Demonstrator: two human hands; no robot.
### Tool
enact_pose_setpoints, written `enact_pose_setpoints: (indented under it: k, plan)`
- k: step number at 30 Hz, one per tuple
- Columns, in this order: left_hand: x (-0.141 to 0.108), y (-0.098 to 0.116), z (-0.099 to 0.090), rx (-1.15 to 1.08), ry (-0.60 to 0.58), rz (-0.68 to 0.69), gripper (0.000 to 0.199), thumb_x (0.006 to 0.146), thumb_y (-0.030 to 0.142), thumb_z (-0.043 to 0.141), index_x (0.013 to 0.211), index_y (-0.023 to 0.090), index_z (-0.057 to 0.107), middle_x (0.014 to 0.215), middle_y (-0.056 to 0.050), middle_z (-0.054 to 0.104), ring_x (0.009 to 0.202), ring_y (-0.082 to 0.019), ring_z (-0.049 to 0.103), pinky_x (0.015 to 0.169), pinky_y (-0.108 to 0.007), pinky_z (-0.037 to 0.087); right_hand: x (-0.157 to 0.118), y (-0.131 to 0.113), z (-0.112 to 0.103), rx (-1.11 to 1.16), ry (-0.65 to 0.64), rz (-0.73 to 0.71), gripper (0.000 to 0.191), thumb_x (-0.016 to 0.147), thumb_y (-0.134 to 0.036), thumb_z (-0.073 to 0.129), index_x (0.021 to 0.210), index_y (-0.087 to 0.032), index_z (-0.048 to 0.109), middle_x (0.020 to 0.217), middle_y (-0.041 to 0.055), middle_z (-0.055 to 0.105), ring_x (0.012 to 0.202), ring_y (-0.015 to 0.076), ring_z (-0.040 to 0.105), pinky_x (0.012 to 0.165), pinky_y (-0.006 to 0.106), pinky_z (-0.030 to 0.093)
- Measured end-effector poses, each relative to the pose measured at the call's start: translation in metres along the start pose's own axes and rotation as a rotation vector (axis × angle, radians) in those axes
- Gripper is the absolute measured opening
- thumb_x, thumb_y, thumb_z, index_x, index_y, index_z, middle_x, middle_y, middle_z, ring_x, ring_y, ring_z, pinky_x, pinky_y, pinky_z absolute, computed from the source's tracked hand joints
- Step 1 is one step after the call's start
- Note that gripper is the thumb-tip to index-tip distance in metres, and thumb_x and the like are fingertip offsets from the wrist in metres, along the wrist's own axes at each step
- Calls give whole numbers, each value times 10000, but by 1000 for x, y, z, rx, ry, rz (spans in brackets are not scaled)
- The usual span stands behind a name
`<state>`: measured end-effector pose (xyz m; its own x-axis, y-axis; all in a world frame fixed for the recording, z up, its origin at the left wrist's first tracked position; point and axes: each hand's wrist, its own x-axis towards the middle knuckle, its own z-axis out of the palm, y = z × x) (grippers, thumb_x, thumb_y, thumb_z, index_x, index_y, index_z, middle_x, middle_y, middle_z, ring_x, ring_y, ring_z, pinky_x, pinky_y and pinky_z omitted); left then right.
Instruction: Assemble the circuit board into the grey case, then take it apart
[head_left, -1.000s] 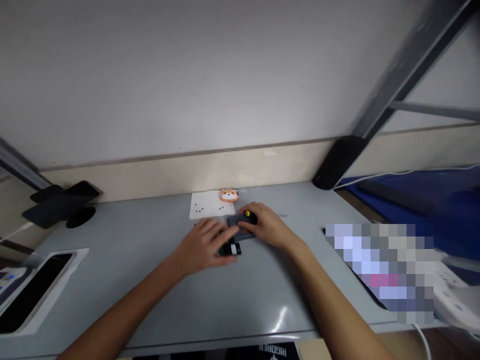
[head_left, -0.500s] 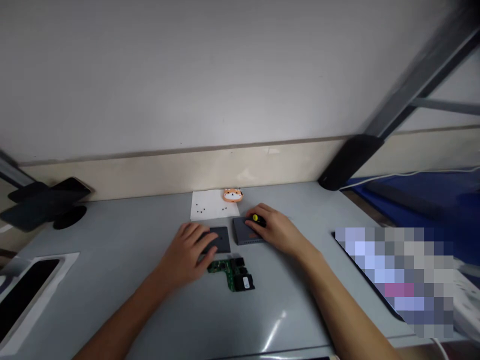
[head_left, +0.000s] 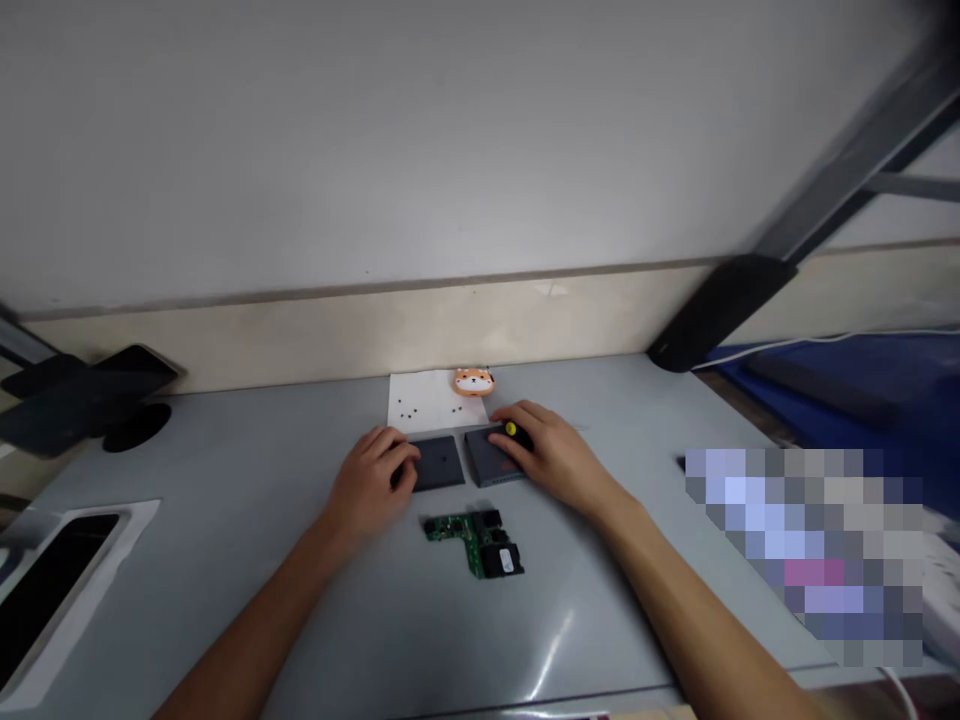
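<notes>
My left hand (head_left: 377, 478) has its fingers curled at the left edge of a flat dark grey cover panel (head_left: 442, 464), which lies on the table. My right hand (head_left: 546, 445) closes around a screwdriver with a black handle and a yellow end (head_left: 511, 429); its tip is hidden. That hand rests over a dark grey casing (head_left: 484, 462) with slots along its front edge. Nearer to me, between the hands, lies a green circuit board (head_left: 472, 540) with black parts and a white label. Several tiny dark screws sit on a white sheet (head_left: 431, 390) behind the panel.
An orange animal-faced case (head_left: 473, 381) sits on the sheet's right corner. A phone stand (head_left: 135, 425) is at the left, with a dark phone-like slab (head_left: 52, 590) on white in front. A black cylinder (head_left: 720, 310) stands back right. A blurred-out screen (head_left: 795, 550) lies right.
My left hand has drawn back from over the panel to its left edge, fingers curling in, and more of the panel shows. My right hand stays on the casing. The view has shifted slightly.
</notes>
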<state>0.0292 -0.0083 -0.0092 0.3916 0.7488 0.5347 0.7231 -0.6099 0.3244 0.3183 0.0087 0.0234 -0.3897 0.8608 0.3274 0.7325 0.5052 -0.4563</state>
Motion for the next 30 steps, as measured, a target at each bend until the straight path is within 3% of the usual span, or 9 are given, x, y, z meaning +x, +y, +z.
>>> enact_pose_setpoints:
  k: [5, 10, 12, 18, 25, 30]
  plan:
    - [-1, -2, 3, -65, 41, -40, 222, 951, 106, 494, 976, 228, 678, 1007, -47, 619, 982, -191, 600, 865, -354, 538, -1, 0, -5, -17, 38, 13, 270, 1020, -351, 471, 1222, -269, 631, 1120, 99, 684, 1017, 276, 657, 906, 443, 516]
    - [1, 8, -6, 10, 140, -45, 201, 966, 166, 563, 1108, 243, 682, 1181, -90, 583, 1141, -246, 530, 1001, -450, 495, -3, 5, -16, -35, -12, -6, 319, 916, -365, 649, 1224, -283, 645, 1199, 100, 670, 1086, 309, 628, 967, 503, 492]
    - [0, 16, -9, -22, 89, 12, 198, 962, 181, 580, 1120, 247, 679, 1188, -88, 592, 1147, -248, 526, 1011, -458, 489, -3, 5, -15, -12, -46, -11, 337, 890, -378, 686, 1214, -292, 654, 1215, 95, 671, 1104, 317, 623, 976, 521, 488]
    - [-6, 44, -6, -149, -231, 207, 161, 937, 275, 642, 1082, 253, 709, 1108, -73, 660, 1124, -250, 537, 992, -426, 517, -2, 5, 0, 46, -11, 51, 291, 949, -391, 608, 1213, -277, 655, 1188, 102, 660, 1036, 282, 652, 924, 483, 533]
    - [-6, 41, 1, -73, -227, 251, 122, 975, 276, 620, 1024, 238, 724, 995, -54, 683, 1087, -249, 526, 980, -423, 506, -4, 7, -6, 52, -33, 50, 278, 923, -408, 668, 1178, -299, 659, 1156, 79, 673, 1048, 279, 647, 934, 477, 537]
    - [-5, 37, 4, -55, -196, 166, 119, 969, 302, 635, 1001, 232, 726, 981, -59, 650, 1061, -245, 523, 968, -424, 502, -4, 6, -7, 70, -36, 57, 216, 948, -352, 632, 1151, -286, 663, 1157, 78, 670, 1044, 268, 645, 944, 475, 534]
